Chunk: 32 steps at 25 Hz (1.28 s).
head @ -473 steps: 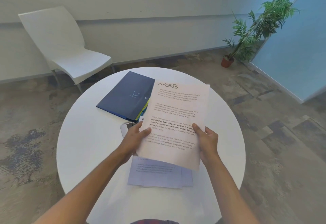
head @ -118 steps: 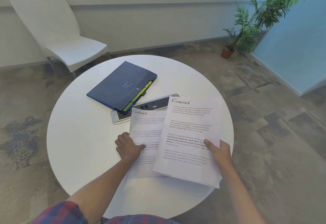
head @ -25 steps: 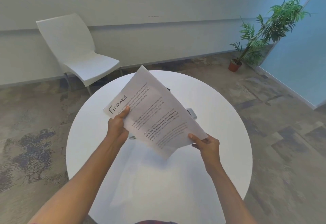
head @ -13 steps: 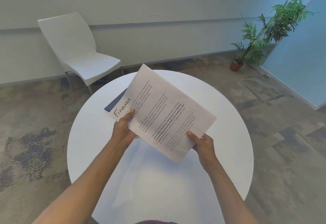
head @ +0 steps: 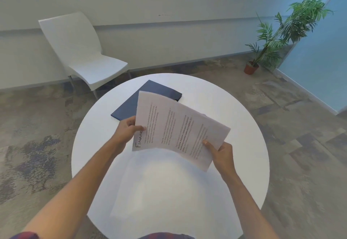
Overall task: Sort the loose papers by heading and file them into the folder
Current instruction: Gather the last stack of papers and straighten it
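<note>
1. Both hands hold a small stack of papers (head: 176,131) up over the round white counter (head: 244,144), clear of its surface.
2. Left hand (head: 126,130) grips the stack's left edge, thumb on top beside the handwritten heading; only "FINAN" reads, the rest is under the thumb.
3. Right hand (head: 221,153) pinches the lower right edge, thumb on the printed face, fingers underneath.
4. Stack is turned sideways, heading running up the left side, sheet bowed a little in the middle.
5. Dark blue folder (head: 129,107) lies closed and flat on the counter's far side, partly hidden behind the papers.
6. White chair (head: 80,50) stands on the floor past the counter at left; potted plant (head: 277,32) stands by the blue wall at far right.
</note>
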Available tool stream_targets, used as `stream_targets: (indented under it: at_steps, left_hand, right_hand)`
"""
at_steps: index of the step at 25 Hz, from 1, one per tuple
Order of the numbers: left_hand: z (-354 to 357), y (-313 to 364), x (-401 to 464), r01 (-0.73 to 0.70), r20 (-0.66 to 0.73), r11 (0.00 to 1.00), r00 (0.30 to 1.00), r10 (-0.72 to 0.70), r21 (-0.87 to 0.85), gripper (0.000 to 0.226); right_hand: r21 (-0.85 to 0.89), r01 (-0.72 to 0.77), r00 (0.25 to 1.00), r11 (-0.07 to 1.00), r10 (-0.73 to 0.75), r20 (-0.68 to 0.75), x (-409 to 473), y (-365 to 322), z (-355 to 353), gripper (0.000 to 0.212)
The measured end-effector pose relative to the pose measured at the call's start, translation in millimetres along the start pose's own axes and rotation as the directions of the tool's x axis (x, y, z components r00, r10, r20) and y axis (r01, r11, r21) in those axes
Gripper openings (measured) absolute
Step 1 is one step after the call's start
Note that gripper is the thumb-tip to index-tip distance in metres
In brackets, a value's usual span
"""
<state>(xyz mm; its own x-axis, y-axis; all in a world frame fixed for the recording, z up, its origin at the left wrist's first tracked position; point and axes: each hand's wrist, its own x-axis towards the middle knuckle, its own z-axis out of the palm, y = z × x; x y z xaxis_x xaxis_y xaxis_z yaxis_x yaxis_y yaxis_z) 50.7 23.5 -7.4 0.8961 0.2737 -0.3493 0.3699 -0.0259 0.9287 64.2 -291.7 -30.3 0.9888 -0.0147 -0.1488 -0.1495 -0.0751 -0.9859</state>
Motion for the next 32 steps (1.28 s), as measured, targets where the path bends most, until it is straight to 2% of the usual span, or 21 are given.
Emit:
stream_targets:
  at_steps: [2, 5, 10, 16, 18, 20, 22, 23, 25, 27, 28, 30, 32]
  left_hand:
    - [7.3, -15.0, -3.3, 0.029, -0.026, 0.996, 0.999, -0.031, -0.078, 0.022]
    - [20.8, -43.3, -17.4, 0.019, -0.14, 0.985, 0.989, -0.044, -0.17, 0.017]
    - [38.9, -77.3, -40.6, 0.078, -0.158, 0.981, 0.982, -0.107, -0.178, 0.028]
    - [40.5, -74.0, -37.2, 0.076, -0.166, 0.986, 0.981, -0.1, -0.145, 0.016]
    - [36.9, -68.1, -32.9, 0.043, -0.195, 0.991, 0.978, -0.068, -0.127, 0.012]
    - [31.6, -53.4, -29.6, -0.019, -0.212, 0.998, 0.977, 0.006, -0.06, 0.008]
    - [25.5, -36.1, -26.2, -0.117, -0.209, 0.989, 0.969, 0.133, 0.085, 0.022]
    - [22.5, -27.2, -24.1, -0.169, -0.195, 0.971, 0.96, 0.201, 0.169, 0.029]
    - [18.6, -10.7, -19.5, -0.252, -0.131, 0.919, 0.944, 0.303, 0.303, 0.028]
    - [17.6, 5.5, -17.5, -0.327, -0.044, 0.854, 0.926, 0.375, 0.405, 0.027]
    - [19.0, 14.7, -18.8, -0.352, 0.003, 0.825, 0.92, 0.391, 0.443, 0.03]
    - [23.7, 31.7, -23.4, -0.397, 0.099, 0.768, 0.909, 0.405, 0.503, 0.032]
    - [28.6, 45.1, -26.0, -0.432, 0.178, 0.741, 0.899, 0.401, 0.514, 0.03]
  right_hand:
    - [-0.035, -0.018, 1.0, 0.999, 0.017, -0.026, -6.3, 9.9, 7.4, 0.013]
    - [-0.037, -0.074, 0.991, 0.997, 0.069, -0.115, -17.0, 30.4, 14.0, 0.013]
    - [-0.087, -0.145, 0.982, 0.986, 0.133, -0.137, -30.0, 51.1, 15.3, 0.017]
    - [-0.105, -0.145, 0.981, 0.984, 0.129, -0.147, -29.0, 48.9, 12.8, 0.009]
    - [-0.095, -0.123, 0.985, 0.988, 0.11, -0.13, -27.0, 41.6, 10.1, 0.003]
    - [-0.026, -0.06, 0.992, 0.998, 0.057, -0.109, -23.7, 25.1, 6.4, 0.007]
    - [0.017, 0.033, 0.989, 0.999, -0.03, -0.142, -18.2, 4.1, 1.7, 0.015]
    - [-0.022, 0.083, 0.981, 0.996, -0.086, -0.172, -14.8, -6.5, -0.9, 0.019]
    - [-0.179, 0.183, 0.961, 0.967, -0.214, -0.177, -7.6, -25.5, -6.3, 0.028]
    - [-0.375, 0.252, 0.954, 0.892, -0.294, -0.057, -0.2, -39.6, -8.4, 0.039]
    - [-0.455, 0.27, 0.958, 0.849, -0.286, 0.034, 2.7, -45.1, -6.5, 0.044]
    - [-0.557, 0.29, 0.956, 0.779, -0.208, 0.206, 8.1, -51.0, 0.9, 0.048]
    - [-0.571, 0.301, 0.94, 0.764, -0.135, 0.314, 13.4, -54.0, 8.6, 0.037]
